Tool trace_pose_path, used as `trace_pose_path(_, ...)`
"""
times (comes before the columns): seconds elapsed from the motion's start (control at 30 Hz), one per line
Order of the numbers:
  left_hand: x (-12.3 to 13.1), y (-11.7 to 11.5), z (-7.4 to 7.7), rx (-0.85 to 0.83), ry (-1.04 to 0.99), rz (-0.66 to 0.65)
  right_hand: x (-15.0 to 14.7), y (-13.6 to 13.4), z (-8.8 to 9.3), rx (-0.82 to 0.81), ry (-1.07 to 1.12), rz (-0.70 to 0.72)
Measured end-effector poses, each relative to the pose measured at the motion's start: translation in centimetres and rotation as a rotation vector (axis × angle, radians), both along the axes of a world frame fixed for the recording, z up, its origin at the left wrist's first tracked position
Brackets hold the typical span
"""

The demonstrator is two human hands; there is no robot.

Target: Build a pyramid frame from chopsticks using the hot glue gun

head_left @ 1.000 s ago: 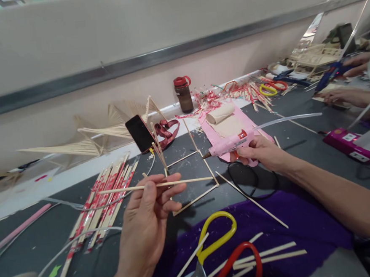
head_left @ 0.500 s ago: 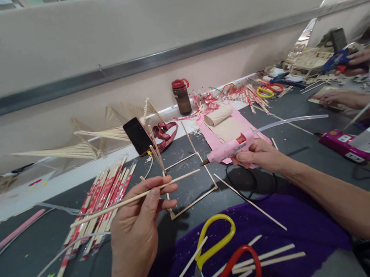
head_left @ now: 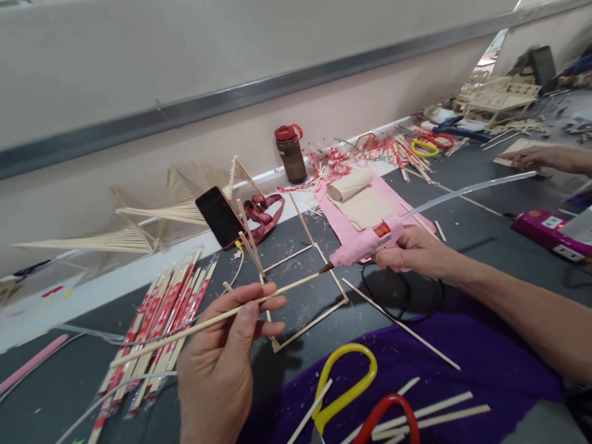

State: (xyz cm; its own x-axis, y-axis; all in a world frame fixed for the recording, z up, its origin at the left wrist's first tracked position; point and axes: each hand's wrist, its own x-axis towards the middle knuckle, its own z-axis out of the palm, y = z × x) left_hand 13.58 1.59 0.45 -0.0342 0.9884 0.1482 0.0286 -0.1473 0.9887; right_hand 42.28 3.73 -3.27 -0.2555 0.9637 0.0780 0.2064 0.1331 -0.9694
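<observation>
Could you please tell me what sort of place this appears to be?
Probably a shared craft workspace: a pink glue gun in the right hand, packaged wooden sticks, and another person's hand nearby.

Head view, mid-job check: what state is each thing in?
Left hand, pinching a stick.
Right hand, gripping the glue gun.
Glue gun, loaded, glue rod out the back.
Stick, slanted, one end at the nozzle.
Frame, four-sided, partly behind the left hand.
Bottle, upright, lid on.
Phone, tilted up, dark.
Near scissors, spread open.
Packed sticks, wrapped.
Roll, lying on its side.
Power strip, on or off unclear.
</observation>
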Motion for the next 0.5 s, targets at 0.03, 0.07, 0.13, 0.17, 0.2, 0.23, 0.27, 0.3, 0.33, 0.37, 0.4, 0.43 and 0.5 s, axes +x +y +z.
trace_pose_path(0.03,0.0,0.02,-0.02,0.003,0.003,-0.002,0.0,0.0,0.0,-0.002,0.0,0.006)
trace_pose_path(0.07,0.0,0.04,-0.05,0.005,0.004,-0.004,0.02,0.0,-0.01,-0.001,-0.002,0.013)
trace_pose_path(0.13,-0.04,0.11,-0.15,0.006,0.006,-0.009,0.05,-0.01,-0.06,0.003,-0.009,0.03)
trace_pose_path(0.17,-0.07,0.15,-0.21,0.004,0.007,-0.01,0.07,-0.02,-0.11,0.004,-0.015,0.036)
trace_pose_path(0.2,-0.1,0.2,-0.28,0.002,0.008,-0.009,0.1,-0.01,-0.17,0.006,-0.022,0.038)
trace_pose_path(0.23,-0.14,0.24,-0.36,0.001,0.009,-0.008,0.12,-0.01,-0.23,0.008,-0.028,0.041)
trace_pose_path(0.27,-0.18,0.28,-0.44,0.002,0.01,-0.006,0.13,0.0,-0.3,0.011,-0.03,0.042)
trace_pose_path(0.3,-0.22,0.31,-0.52,0.003,0.012,-0.002,0.15,0.01,-0.36,0.013,-0.03,0.043)
trace_pose_path(0.33,-0.25,0.34,-0.58,0.007,0.012,0.002,0.15,0.02,-0.4,0.013,-0.029,0.043)
trace_pose_path(0.37,-0.28,0.36,-0.62,0.009,0.015,0.006,0.15,0.03,-0.42,0.011,-0.026,0.042)
trace_pose_path(0.4,-0.29,0.37,-0.64,0.01,0.018,0.007,0.14,0.04,-0.42,0.008,-0.024,0.041)
trace_pose_path(0.43,-0.28,0.38,-0.64,0.01,0.02,0.008,0.12,0.05,-0.4,0.004,-0.023,0.04)
trace_pose_path(0.5,-0.24,0.4,-0.57,0.009,0.016,0.004,0.05,0.06,-0.29,-0.003,-0.028,0.034)
